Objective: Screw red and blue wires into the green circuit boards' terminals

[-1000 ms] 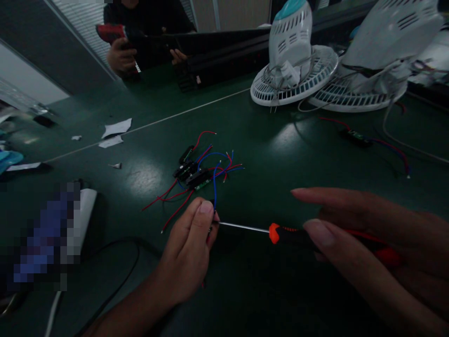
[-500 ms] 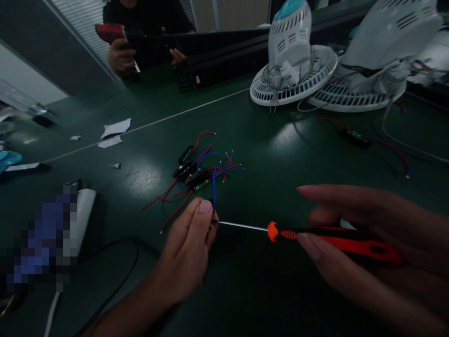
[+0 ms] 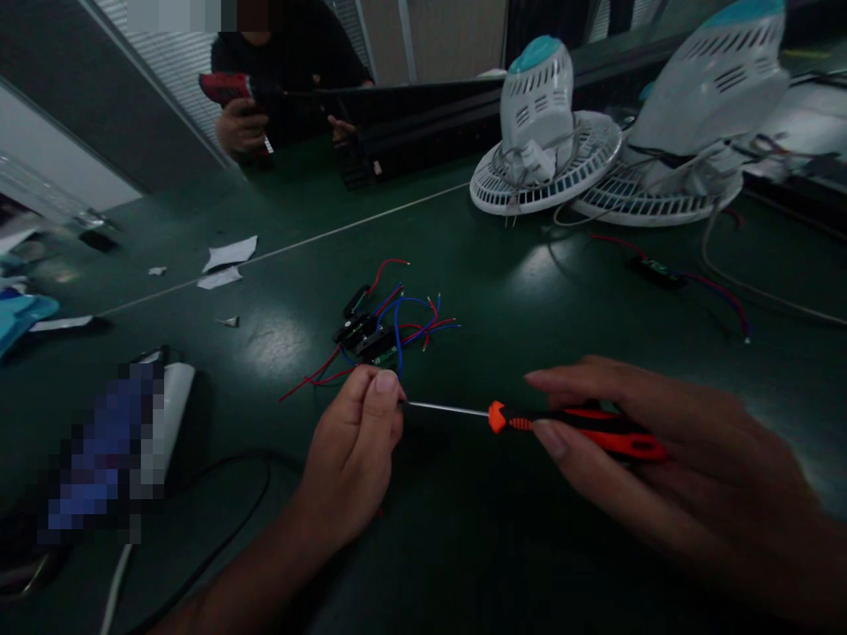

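Note:
My left hand is closed, thumb on top, around a small black wired module that the fingers hide almost wholly. A blue wire rises above the thumb, and a bit of red wire shows below the hand. In my right hand lies a red and black screwdriver, its handle against the palm and the thumb touching it, the index finger lifted off. The shaft points left, its tip at my left fingertips. Just beyond, several black circuit modules with red and blue wires lie in a cluster.
Two white fans rest face down at the back right. Another wired module lies before them. Paper scraps and a white power strip with cables are on the left. Across the green table a person holds a red power drill.
The view has shifted slightly, so the table things sit lower. The screwdriver handle has sunk deeper into my right hand. Its tip stays at my left fingers.

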Available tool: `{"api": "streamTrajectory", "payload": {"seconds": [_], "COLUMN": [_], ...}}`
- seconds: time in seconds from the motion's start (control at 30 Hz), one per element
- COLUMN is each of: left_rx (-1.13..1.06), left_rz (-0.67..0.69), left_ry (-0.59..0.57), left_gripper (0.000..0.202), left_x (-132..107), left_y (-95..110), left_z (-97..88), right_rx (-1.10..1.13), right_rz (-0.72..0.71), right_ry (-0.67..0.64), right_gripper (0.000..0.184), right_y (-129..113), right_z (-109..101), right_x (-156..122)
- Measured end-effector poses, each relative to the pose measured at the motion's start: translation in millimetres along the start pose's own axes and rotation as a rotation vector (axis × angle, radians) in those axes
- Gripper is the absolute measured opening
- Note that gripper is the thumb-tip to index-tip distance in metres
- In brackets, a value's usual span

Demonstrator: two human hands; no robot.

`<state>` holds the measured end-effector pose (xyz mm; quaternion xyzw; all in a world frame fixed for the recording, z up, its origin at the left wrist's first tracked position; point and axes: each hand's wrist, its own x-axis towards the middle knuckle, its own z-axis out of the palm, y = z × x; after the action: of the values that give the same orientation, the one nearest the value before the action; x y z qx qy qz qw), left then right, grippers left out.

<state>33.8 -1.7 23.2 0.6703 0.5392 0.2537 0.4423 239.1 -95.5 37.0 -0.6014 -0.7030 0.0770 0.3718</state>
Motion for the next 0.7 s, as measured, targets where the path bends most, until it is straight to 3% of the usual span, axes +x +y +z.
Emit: {"api": "streamTrajectory", "payload": {"seconds": [0.13,0.23,0.33,0.47,0.7], "left_rx": [0.343,0.677,0.862,0.927,0.756], "left_rz": [0.199,0.263,0.385,0.482,0.522], "left_ry": [0.106,0.075,0.018,0.061,0.027], "left_gripper": [0.025,0.025,0.030,0.033,0.028], "left_x": [14,28,37,40,34], "left_y": [-4,-11,-18,-26,-27], "left_z": [-6.4,-7.9,-7.1,-5.7,-18.6], "right_rx": [-0.042,-0.080,-0.117,-0.135,-0.131], "right_rz": [0.006,0.063,0.097,0.098,0.080], "right_ry": [-0.063,-0.085,-0.082,-0.097,-0.081], "right_gripper": [0.019,0.020,0.018,0.018,0.020], "right_y": [6,12,14,14,22], "right_z": [4,5,3,5,11], "right_x": [5,9,11,11,8]}}
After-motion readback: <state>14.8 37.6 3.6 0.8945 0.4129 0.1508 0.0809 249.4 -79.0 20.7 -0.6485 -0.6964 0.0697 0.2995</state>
